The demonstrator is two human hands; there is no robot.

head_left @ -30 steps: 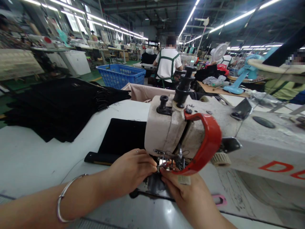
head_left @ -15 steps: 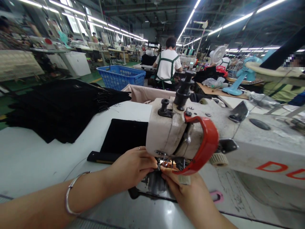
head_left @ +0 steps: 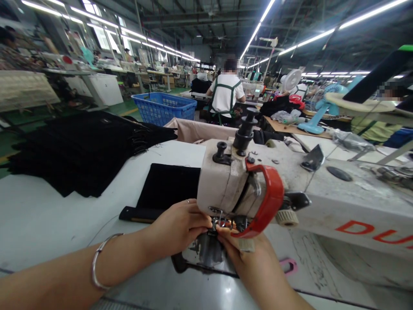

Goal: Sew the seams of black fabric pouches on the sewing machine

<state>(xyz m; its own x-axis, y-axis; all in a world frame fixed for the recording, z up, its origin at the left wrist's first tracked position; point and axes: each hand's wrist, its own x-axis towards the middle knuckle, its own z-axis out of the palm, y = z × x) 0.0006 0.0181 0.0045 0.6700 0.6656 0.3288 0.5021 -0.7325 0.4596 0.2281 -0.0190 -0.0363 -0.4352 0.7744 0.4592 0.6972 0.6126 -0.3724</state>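
Observation:
A white sewing machine (head_left: pixel 222 176) with a red guard (head_left: pixel 272 196) stands in the middle. My left hand (head_left: pixel 182 226) is pinched at the left of its needle area, with the fingertips beside the presser foot (head_left: pixel 213 226). It is closed on the edge of the black fabric (head_left: pixel 171 185), which lies flat on the white table (head_left: pixel 119 267) behind the hand. From the right, my right hand (head_left: pixel 248 254) reaches in under the guard, its fingers pressed together near the foot; what they hold is hidden.
A pile of black fabric (head_left: pixel 74 150) lies at the left of the table. Beyond it are a blue basket (head_left: pixel 164 107) and a seated person in a white shirt (head_left: pixel 226 92). A pink tool (head_left: pixel 288 265) lies right of my right hand.
The view has shifted slightly, so the machine appears a little lower and further left. Both hands remain at the presser foot, with hardly any change in their grip.

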